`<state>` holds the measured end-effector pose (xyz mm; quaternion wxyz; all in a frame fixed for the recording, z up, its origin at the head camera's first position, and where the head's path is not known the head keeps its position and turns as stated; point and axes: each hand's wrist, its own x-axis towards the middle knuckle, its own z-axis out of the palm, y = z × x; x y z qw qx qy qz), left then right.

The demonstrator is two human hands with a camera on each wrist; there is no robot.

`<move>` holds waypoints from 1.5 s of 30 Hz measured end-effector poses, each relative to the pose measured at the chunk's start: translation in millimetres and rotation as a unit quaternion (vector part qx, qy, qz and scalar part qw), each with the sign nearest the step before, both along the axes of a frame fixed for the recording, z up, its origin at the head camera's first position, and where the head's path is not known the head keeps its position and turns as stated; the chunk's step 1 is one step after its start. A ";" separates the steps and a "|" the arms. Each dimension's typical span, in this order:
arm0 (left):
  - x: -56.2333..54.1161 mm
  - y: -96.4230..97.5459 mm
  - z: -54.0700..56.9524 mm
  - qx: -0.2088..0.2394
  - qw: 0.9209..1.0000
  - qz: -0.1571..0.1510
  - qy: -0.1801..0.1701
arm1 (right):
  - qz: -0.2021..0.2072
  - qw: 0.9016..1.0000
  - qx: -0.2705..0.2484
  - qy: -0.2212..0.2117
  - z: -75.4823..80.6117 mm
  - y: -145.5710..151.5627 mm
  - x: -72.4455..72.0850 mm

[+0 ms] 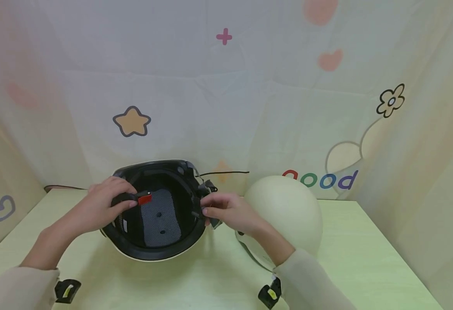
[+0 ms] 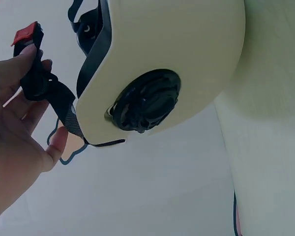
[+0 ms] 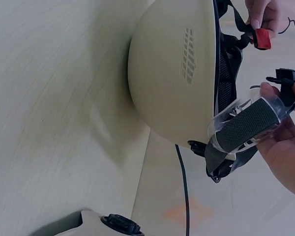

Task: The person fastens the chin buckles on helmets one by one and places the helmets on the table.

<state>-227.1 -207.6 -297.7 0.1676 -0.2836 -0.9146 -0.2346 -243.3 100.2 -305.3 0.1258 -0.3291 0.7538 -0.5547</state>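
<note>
A cream helmet (image 1: 160, 217) lies upside down on the table, its black padded inside facing up. My left hand (image 1: 107, 200) pinches the black strap buckle with a red tab (image 1: 145, 199) above the helmet's left rim. At the right rim, my right hand (image 1: 234, 211) grips the other chin strap by its black clip end (image 3: 289, 88). In the right wrist view, this strap carries a dark pad (image 3: 248, 125) inside a clear plastic sleeve. The two strap ends are apart. A round black fitting (image 2: 146, 101) shows on the shell in the left wrist view.
A second cream helmet (image 1: 284, 211) stands dome up to the right, close to my right forearm. Behind the table (image 1: 370, 254) hangs a printed curtain (image 1: 218, 107). A thin dark cable (image 1: 226, 172) runs along the back.
</note>
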 end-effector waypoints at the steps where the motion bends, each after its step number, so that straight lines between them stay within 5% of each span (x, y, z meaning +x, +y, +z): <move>1: -0.3 0.1 0.5 0.002 1.000 -0.005 -0.001 | -0.004 1.000 0.005 0.000 0.5 -1.7 -0.1; 7: -3.0 1.6 3.3 0.030 0.998 -0.037 -0.036 | -0.002 1.000 -0.007 0.000 -1.7 -12.2 -1.4; 14: -3.0 5.2 4.3 0.034 0.996 -0.039 -0.078 | -0.001 1.000 -0.018 -0.017 -5.9 -17.6 1.0; 26: -2.0 8.6 3.1 0.043 0.994 -0.062 -0.086 | 0.053 0.995 -0.079 -0.022 -16.3 -18.1 -0.8; 45: -3.5 11.1 3.1 0.075 0.990 -0.073 -0.097 | 0.049 0.995 -0.066 -0.056 -16.1 -13.3 1.7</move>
